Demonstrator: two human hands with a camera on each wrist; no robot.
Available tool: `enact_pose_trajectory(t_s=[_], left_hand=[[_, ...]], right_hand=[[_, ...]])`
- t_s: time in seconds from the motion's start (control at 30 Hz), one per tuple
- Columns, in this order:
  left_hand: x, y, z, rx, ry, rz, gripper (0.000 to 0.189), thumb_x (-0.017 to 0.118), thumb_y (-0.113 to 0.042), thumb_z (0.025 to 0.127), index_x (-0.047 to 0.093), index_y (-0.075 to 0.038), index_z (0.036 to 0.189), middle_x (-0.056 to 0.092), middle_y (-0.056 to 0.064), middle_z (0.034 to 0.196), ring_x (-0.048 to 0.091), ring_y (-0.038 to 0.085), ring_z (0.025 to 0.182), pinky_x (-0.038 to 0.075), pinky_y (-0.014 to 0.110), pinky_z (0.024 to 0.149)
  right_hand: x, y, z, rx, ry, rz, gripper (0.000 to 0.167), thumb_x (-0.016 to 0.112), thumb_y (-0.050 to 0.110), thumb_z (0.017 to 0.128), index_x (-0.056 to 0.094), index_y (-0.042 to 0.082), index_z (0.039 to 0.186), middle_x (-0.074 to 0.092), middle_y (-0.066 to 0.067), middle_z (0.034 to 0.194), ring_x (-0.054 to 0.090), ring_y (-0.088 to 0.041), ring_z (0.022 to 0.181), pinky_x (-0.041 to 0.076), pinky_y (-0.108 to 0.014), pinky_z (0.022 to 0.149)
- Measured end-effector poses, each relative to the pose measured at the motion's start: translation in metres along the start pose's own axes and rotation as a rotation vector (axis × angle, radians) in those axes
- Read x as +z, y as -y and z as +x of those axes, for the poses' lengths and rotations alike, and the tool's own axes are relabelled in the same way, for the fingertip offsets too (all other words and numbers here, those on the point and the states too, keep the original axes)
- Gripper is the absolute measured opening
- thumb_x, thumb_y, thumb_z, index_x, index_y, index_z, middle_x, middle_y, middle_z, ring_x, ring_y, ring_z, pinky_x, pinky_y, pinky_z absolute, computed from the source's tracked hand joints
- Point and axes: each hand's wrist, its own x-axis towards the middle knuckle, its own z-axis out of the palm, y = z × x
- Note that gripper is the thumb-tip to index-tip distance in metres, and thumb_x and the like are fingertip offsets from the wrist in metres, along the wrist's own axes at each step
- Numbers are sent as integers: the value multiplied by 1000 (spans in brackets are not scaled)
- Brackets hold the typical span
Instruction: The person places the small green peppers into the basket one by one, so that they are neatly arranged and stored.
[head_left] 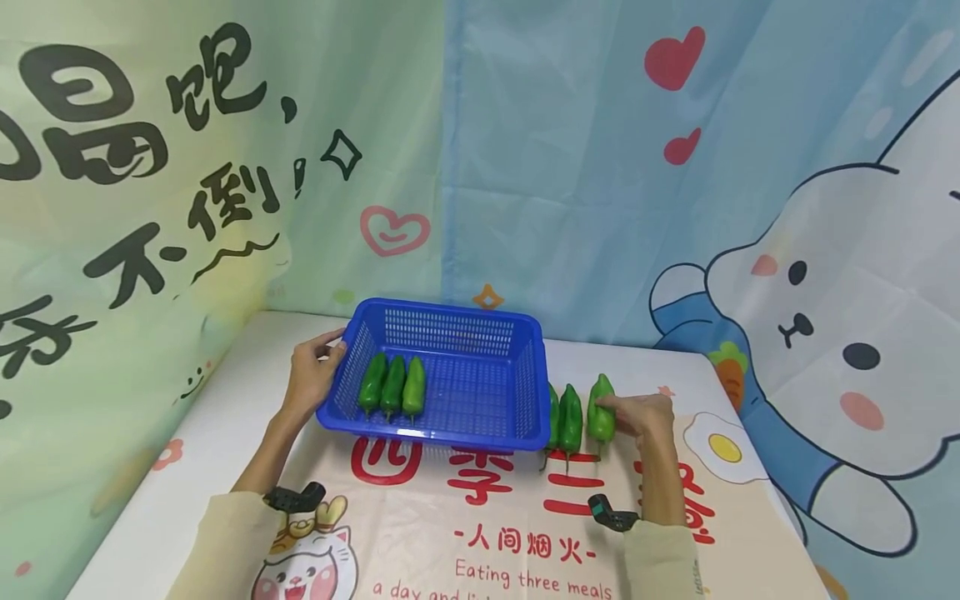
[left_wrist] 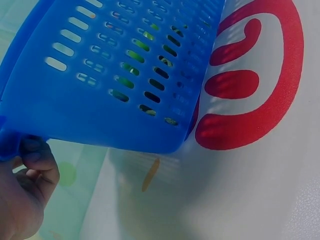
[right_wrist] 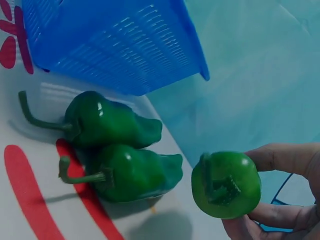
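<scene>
My left hand (head_left: 311, 372) grips the left rim of a blue plastic basket (head_left: 450, 436); in the left wrist view, the curled fingers (left_wrist: 42, 170) hold its edge. Three green peppers (head_left: 392, 386) lie side by side inside, toward the basket's left end. With my right hand (head_left: 637, 414) I hold a lighter green pepper (head_left: 602, 417) between thumb and fingers, its stem end facing the right wrist camera. Two darker green peppers (right_wrist: 115, 120) lie on the table between the basket and that hand, one partly hidden by the basket's rim in the head view.
The white table (head_left: 247, 367) carries a printed mat (head_left: 420, 533) with red lettering and cartoon figures. Behind it hangs a printed cloth (head_left: 585, 208), and another patterned wall covering (head_left: 150, 333) stands on the left. Wrist devices (head_left: 611, 514) sit on both forearms.
</scene>
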Motion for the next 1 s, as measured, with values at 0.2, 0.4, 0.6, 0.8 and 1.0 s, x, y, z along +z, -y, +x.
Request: enact_pose_trajectory(t_s=[0.2, 0.4, 0.6, 0.8, 1.0], left_hand=[[-2, -4, -1, -1, 3, 6, 40, 57, -11, 112, 63, 7, 147, 73, 35, 104, 65, -1, 65, 53, 16, 60], [-1, -2, -1, 7, -6, 4, 40, 58, -10, 112, 63, 7, 147, 73, 35, 103, 65, -1, 65, 53, 16, 59], [-1, -3, -1, 3, -7, 16, 39, 58, -10, 112, 64, 6, 147, 73, 34, 104, 65, -2, 65, 53, 15, 60], [-1, -3, 0, 5, -8, 26, 40, 57, -11, 112, 64, 7, 147, 73, 34, 104, 64, -3, 65, 52, 15, 60], [1, -2, 0, -1, -11, 9, 39, 58, -10, 112, 64, 7, 147, 73, 33, 102, 64, -2, 64, 52, 15, 60]], right_hand=[[-4, 7, -6, -37, 2, 54, 76, 90, 22, 88, 56, -18, 142, 69, -29, 124, 70, -12, 70, 61, -23, 68], [-6, 14, -13, -61, 1, 78, 68, 89, 25, 89, 62, -16, 137, 69, -29, 128, 71, -11, 72, 60, -21, 68], [-5, 21, -20, -62, 22, 123, 68, 88, 26, 89, 63, -14, 138, 70, -29, 133, 74, -9, 70, 65, -27, 79], [-3, 26, -27, -78, 36, 156, 66, 87, 25, 90, 63, -14, 138, 72, -28, 132, 74, -8, 71, 65, -27, 77], [0, 32, -31, -82, 34, 160, 63, 89, 24, 89, 65, -12, 135, 72, -26, 129, 73, -8, 69, 63, -23, 70]])
